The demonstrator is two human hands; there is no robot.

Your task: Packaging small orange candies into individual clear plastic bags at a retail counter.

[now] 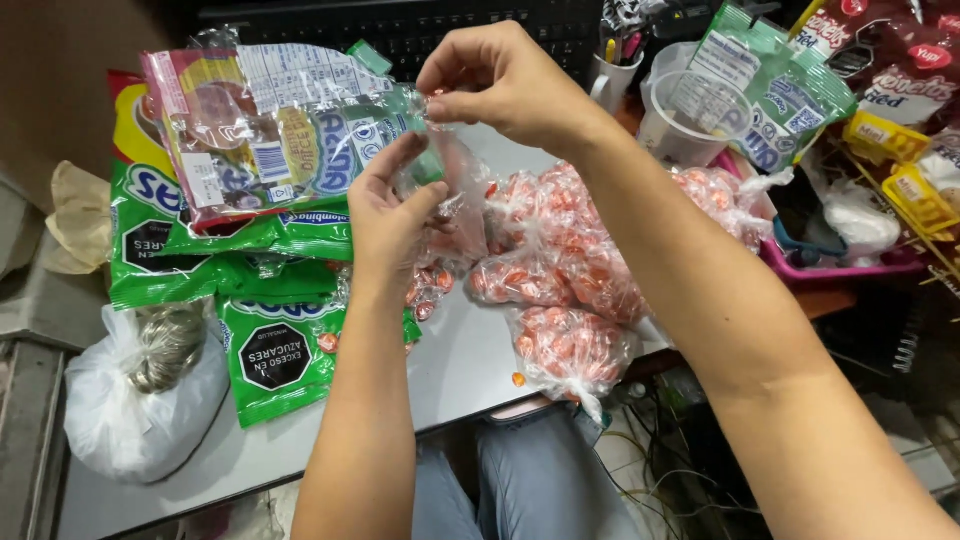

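Observation:
My left hand (388, 212) and my right hand (498, 82) together hold a small clear plastic bag (455, 190) above the grey table (462, 365). The left hand grips the bag's side, and the right hand pinches its top edge between thumb and fingers. Orange wrapped candies (428, 290) show in the bag's bottom. Right of it lie several knotted clear bags of orange candies (565, 285). Left of my hands lie green candy packets (270, 350) and an opened clear packet (270, 125).
A white bag with metal rings (145, 385) sits at the front left. A clear plastic cup (695, 118) and a pink tray (830, 265) stand at the right, with more snack packets (880, 60). A black keyboard (420, 25) lies at the back. Cables run below the table.

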